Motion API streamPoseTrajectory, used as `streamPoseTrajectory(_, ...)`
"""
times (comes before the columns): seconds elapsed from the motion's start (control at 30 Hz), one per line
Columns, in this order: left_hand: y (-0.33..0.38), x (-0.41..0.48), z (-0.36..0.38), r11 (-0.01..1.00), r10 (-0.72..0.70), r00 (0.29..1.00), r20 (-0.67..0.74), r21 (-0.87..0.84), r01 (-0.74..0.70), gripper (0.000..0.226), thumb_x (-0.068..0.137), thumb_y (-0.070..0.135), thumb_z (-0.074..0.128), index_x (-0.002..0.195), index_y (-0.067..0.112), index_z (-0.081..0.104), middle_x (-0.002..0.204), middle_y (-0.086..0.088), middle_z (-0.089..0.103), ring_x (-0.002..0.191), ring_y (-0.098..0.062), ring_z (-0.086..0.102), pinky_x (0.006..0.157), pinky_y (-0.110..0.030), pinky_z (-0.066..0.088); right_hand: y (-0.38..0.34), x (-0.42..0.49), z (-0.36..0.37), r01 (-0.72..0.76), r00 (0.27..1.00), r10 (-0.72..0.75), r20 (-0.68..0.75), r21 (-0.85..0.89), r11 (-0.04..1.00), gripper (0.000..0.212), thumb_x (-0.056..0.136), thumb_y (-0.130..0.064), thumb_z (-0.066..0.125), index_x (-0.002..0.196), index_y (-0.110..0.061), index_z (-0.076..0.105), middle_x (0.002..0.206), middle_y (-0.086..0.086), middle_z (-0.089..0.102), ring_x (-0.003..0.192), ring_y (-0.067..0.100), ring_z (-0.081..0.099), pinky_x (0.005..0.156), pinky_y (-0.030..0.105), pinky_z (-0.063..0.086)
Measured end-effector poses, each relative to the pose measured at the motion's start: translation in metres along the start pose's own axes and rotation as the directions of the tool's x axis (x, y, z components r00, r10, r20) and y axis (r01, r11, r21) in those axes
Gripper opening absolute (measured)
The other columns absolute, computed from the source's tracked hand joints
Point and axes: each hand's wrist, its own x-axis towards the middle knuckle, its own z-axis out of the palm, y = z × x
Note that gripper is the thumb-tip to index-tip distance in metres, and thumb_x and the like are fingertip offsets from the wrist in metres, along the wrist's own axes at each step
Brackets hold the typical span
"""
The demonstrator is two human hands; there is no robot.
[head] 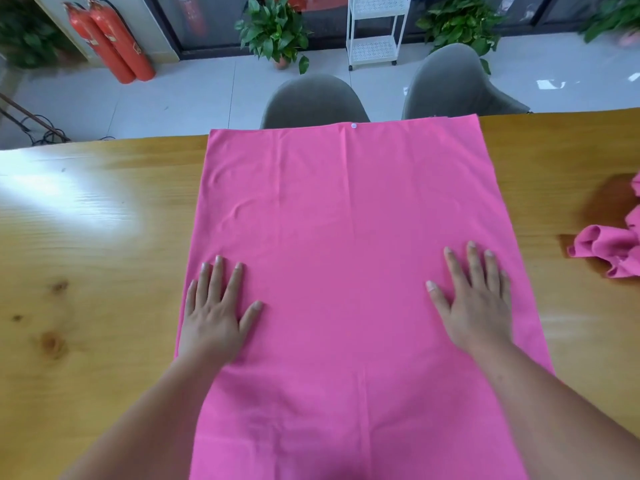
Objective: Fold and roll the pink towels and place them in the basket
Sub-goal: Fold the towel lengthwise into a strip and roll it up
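Wood table [86, 237] fills most of the view, with two red extinguishers [110, 39] on the tiled floor beyond its far left. Moving right, the left hand [214, 313] lies flat, fingers straight and spread, palm down on the left edge of the towel [346, 220], gripping nothing. The towel is spread smooth down the middle of the table, its far hem at the table's far edge in front of two grey chairs [311, 98], its near end running out of view below. A small white snap [353, 125] sits on the far hem. The right hand [474, 303] mirrors the left: open, fingers splayed, pressing near the right edge. Further right, well apart, a second towel [613, 251] lies crumpled at the table's edge. No basket is in view. This looks like the smoothing step, before any fold is made. The next move likely calls for both hands to pinch matching corners or an edge and carry it across evenly, keeping the hems aligned so the later roll stays tight and straight.
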Motion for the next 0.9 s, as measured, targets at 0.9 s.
streamPoseTrajectory(0.9, 0.116, -0.145, 0.035, 0.948, 0.32, 0.947, -0.033, 0.016, -0.319, 0.078, 0.11, 0.064, 0.025, 0.17, 0.019, 0.005, 0.177, -0.004, -0.007, 0.163, -0.026, -0.009, 0.131, -0.052, 0.01, -0.073, -0.156, 0.028, 0.349, 0.937, -0.35, 0.003, 0.067, 0.935, 0.077, 0.106, -0.068, 0.014, 0.169, -0.026, -0.001, 0.176, 0.004, -0.015, 0.161, 0.028, -0.017, 0.131, 0.052, 0.004)
